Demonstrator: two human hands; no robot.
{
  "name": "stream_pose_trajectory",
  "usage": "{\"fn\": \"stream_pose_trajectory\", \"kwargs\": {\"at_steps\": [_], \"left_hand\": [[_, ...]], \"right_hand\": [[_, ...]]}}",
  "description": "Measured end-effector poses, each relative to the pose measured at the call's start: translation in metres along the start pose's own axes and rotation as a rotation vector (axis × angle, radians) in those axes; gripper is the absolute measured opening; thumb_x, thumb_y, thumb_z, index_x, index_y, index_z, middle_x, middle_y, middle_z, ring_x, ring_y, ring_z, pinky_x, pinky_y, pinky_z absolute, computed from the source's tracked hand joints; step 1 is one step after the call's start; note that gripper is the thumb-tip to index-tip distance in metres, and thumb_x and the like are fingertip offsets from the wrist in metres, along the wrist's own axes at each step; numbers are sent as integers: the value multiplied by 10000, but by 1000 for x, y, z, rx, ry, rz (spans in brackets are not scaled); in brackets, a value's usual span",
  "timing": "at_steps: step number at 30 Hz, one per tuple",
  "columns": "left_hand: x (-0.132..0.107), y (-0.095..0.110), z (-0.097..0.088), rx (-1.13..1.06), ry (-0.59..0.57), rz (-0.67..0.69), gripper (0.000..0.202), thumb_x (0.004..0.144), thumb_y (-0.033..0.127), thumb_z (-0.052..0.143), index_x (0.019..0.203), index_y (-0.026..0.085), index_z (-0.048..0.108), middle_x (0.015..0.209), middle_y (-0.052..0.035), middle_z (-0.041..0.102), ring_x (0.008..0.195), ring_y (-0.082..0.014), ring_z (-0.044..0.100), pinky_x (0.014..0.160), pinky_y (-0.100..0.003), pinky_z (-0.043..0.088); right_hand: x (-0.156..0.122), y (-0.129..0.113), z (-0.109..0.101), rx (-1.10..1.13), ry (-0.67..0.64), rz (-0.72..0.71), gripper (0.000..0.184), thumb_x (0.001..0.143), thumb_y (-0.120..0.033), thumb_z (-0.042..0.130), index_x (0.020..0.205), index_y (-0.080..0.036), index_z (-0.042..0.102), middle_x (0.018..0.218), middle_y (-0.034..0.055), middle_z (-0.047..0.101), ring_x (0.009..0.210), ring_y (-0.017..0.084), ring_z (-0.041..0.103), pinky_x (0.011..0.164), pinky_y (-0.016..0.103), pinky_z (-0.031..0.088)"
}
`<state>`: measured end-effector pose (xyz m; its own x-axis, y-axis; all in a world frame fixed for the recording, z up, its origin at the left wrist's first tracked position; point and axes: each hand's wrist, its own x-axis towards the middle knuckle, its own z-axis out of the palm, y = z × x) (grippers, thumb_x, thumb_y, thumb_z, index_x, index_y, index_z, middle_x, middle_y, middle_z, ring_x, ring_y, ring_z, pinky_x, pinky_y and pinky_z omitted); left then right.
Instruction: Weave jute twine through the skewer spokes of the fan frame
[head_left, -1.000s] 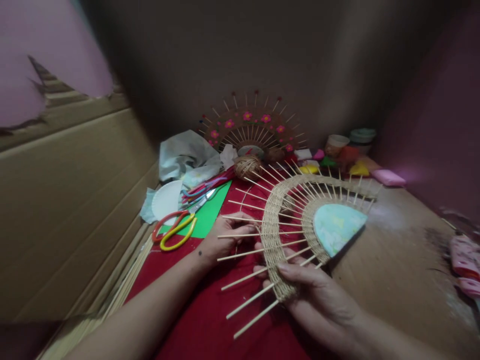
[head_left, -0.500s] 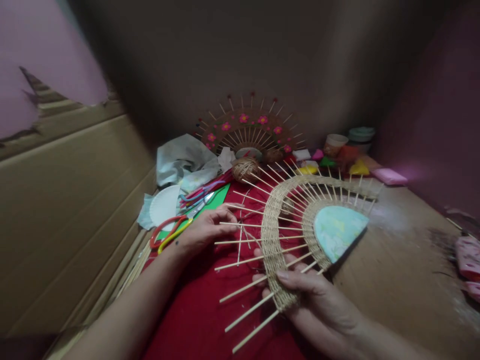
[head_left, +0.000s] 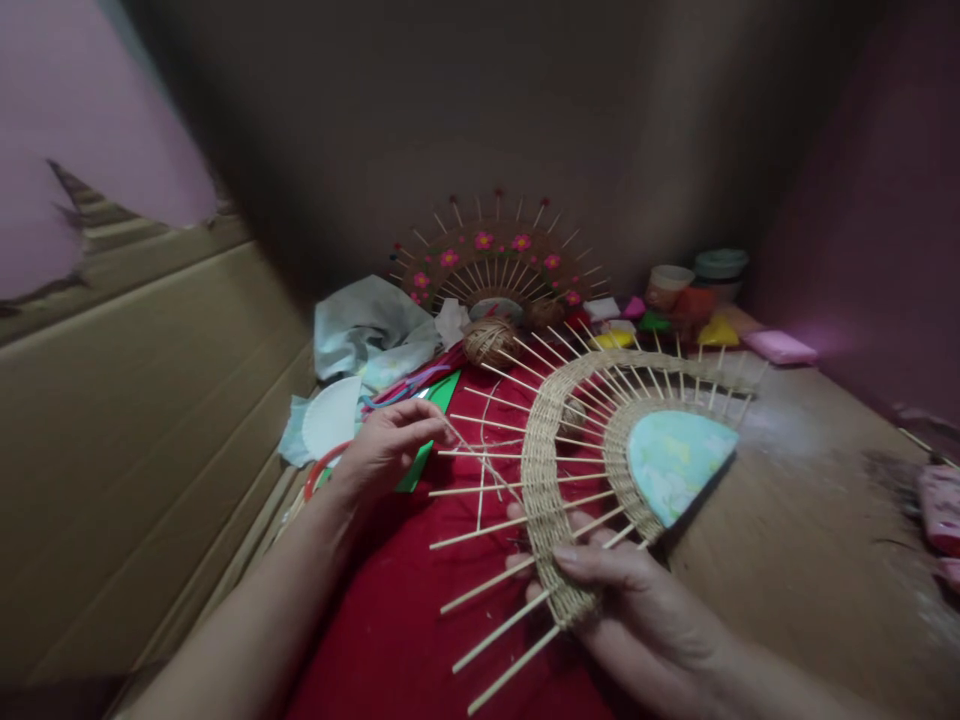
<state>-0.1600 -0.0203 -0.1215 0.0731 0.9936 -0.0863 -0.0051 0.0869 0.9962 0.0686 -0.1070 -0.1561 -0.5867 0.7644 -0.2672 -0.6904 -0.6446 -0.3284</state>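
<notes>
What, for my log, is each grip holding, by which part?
Right grip: woven fan, near its outer band's lower end. Left grip: a thin strand, by its upper visible end.

Behind the fan (head_left: 541,470), a twine ball (head_left: 491,342) sits between cloth (head_left: 371,325) and cup (head_left: 669,290).

Over the table (head_left: 795,500), a hand could pass between the woven fan (head_left: 544,455) and the right edge. Outward sticks (head_left: 487,585) bar the middle; a twine ball (head_left: 491,342) crowds the far edge; cardboard (head_left: 150,430) walls the left.
</notes>
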Motion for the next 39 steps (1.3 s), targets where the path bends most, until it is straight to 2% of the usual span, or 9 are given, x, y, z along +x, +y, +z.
{"fn": "stream_pose_trajectory", "kwargs": {"at_steps": [5, 9, 11, 17, 20, 25, 29, 36, 39], "left_hand": [[3, -6, 6, 56, 185, 158, 90, 644, 207, 695, 698, 144, 660, 601, -8, 635, 578, -102, 563, 621, -213, 430], [3, -9, 16, 130, 234, 255, 81, 697, 227, 663, 725, 152, 648, 608, 5, 624, 581, -88, 544, 621, -200, 423], [3, -10, 18, 92, 211, 208, 110, 706, 253, 664, 747, 154, 636, 601, 12, 608, 551, -83, 536, 577, -199, 423], [10, -15, 18, -210, 95, -93, 216, 622, 234, 730, 740, 144, 573, 556, 36, 545, 481, -84, 529, 482, -202, 424], [9, -17, 27, -171, 82, -115, 209, 639, 234, 719, 741, 130, 570, 560, 21, 560, 473, -81, 528, 483, -200, 429], [-3, -17, 61, -16, 34, -110, 177, 697, 283, 658, 746, 128, 586, 584, 0, 583, 452, -83, 510, 441, -197, 399], [-10, -17, 76, 46, 55, -102, 120, 673, 222, 652, 726, 127, 599, 556, 16, 568, 439, -66, 483, 433, -179, 377], [0, -19, 60, 96, 86, -98, 194, 680, 292, 655, 778, 130, 616, 645, -31, 631, 508, -126, 561, 478, -237, 437], [7, -21, 51, 120, 93, -54, 200, 658, 308, 672, 721, 127, 613, 592, -6, 598, 479, -113, 540, 458, -225, 422]], "right_hand": [[0, -1, 1, 19, 9, 6, 470, 588, -18, 631, 1032, -163, 579, 720, 26, 635, 643, 145, 602, 650, 269, 458], [-1, 0, 0, 31, 8, 12, 472, 583, -6, 627, 1027, -160, 580, 726, 25, 636, 674, 146, 610, 662, 257, 460], [-1, 1, -1, 31, 4, 10, 465, 596, -5, 622, 1032, -161, 577, 742, 25, 639, 687, 143, 613, 671, 253, 461], [-2, 1, 1, 38, -43, 7, 445, 628, -5, 602, 1044, -161, 575, 732, 25, 638, 666, 132, 607, 672, 254, 460], [-3, 1, 2, 45, -92, 2, 421, 640, -1, 592, 1028, -165, 585, 735, 16, 640, 632, 121, 594, 688, 268, 459], [-6, 4, 1, 26, -206, 41, 302, 648, -13, 595, 918, -147, 620, 688, 6, 630, 590, 104, 584, 666, 266, 458], [-6, 5, 1, 4, -247, 53, 282, 656, -19, 592, 906, -143, 628, 686, 13, 630, 610, 110, 597, 627, 250, 453], [-7, 6, 1, 2, -243, 48, 273, 661, -14, 592, 897, -145, 635, 679, 3, 626, 587, 90, 587, 670, 259, 450], [-7, 8, 0, -1, -245, 51, 278, 669, -24, 589, 915, -146, 631, 700, 16, 634, 625, 107, 604, 658, 257, 446]]}}
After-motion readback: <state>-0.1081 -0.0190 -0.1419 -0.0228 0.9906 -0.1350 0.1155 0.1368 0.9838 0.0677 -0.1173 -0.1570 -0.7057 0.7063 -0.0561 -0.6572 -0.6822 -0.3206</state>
